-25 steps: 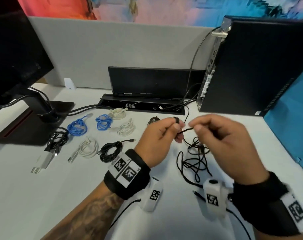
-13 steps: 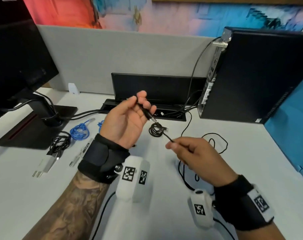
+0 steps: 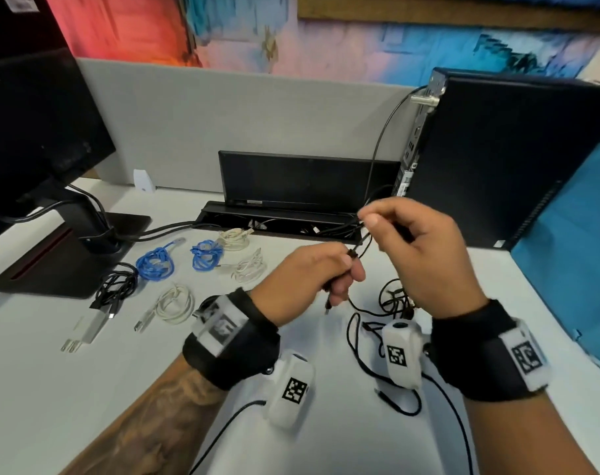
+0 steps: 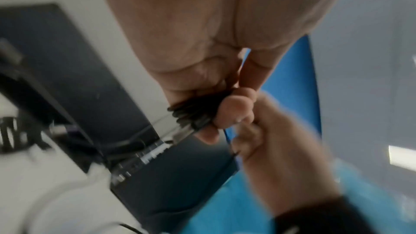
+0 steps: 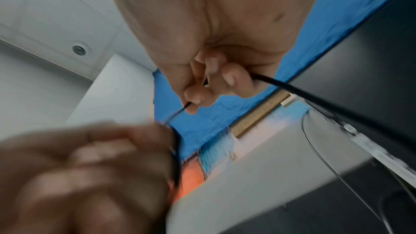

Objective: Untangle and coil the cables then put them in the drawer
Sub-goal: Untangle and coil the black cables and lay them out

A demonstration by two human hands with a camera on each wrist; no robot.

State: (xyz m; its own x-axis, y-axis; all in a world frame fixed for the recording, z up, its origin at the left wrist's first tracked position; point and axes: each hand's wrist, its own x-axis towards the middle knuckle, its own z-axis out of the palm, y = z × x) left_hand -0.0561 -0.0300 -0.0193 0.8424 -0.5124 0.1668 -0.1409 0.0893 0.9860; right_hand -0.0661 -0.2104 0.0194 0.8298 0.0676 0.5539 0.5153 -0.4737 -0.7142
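Black cable point(image 3: 362, 250) runs between both raised hands: left hand point(image 3: 308, 275) pinches wound turns, right hand point(image 3: 418, 255) at two o'clock pinches a strand. Only the left wrist view shows the stacked loops point(image 4: 193, 113); its tangled tail lies on the desk point(image 3: 86, 389).

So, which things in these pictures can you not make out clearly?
- Drawer: in no view, outside the frames.
- How many turns of the black cable the left hand holds: head view, fingers cover them; left wrist view, blurred.
- Tangle on the desk: head view, partly behind the right hand.
- Left hand in the right wrist view: motion blur.
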